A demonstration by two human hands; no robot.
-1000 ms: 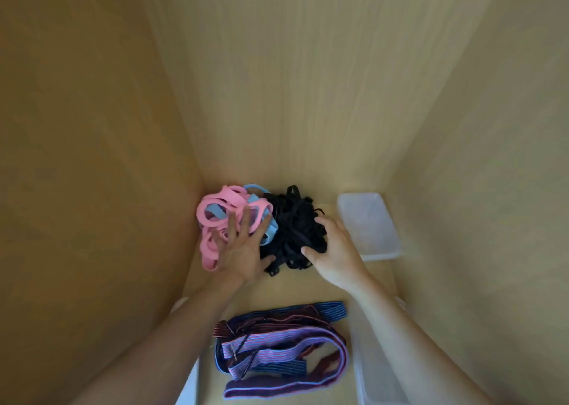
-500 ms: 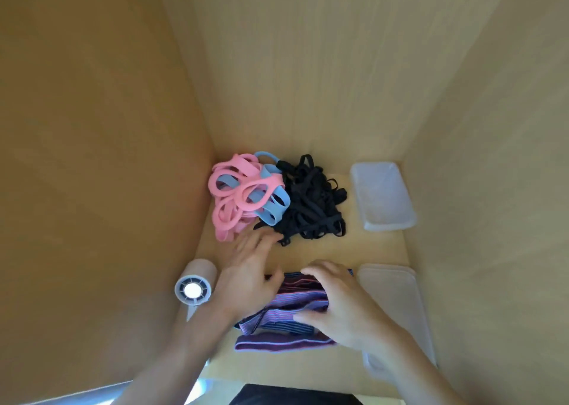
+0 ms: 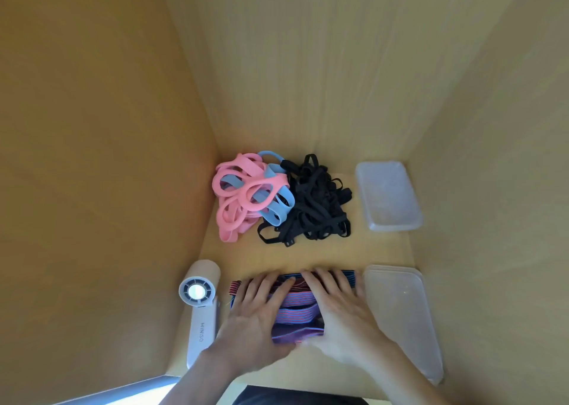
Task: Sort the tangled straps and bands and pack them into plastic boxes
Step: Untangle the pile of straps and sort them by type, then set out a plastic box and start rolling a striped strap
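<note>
I'm pressing my left hand (image 3: pixel 255 309) and right hand (image 3: pixel 341 309) flat on the striped straps (image 3: pixel 295 315), with the far box (image 3: pixel 388 195) and near box (image 3: pixel 400 312) sitting empty.

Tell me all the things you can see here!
pink bands: several, pink, back left, tangled together
blue bands: a few, light blue, mixed in with the pink ones
black straps: one tangled pile, black, back middle
far plastic box: one, clear, back right
near plastic box: one or a stack, clear, front right
striped straps: a bundle, purple, red and blue, front middle
fan: one, white, front left
wooden surface: one, light brown, under everything
left hand: one, flat on the striped straps
right hand: one, flat on the striped straps
</note>
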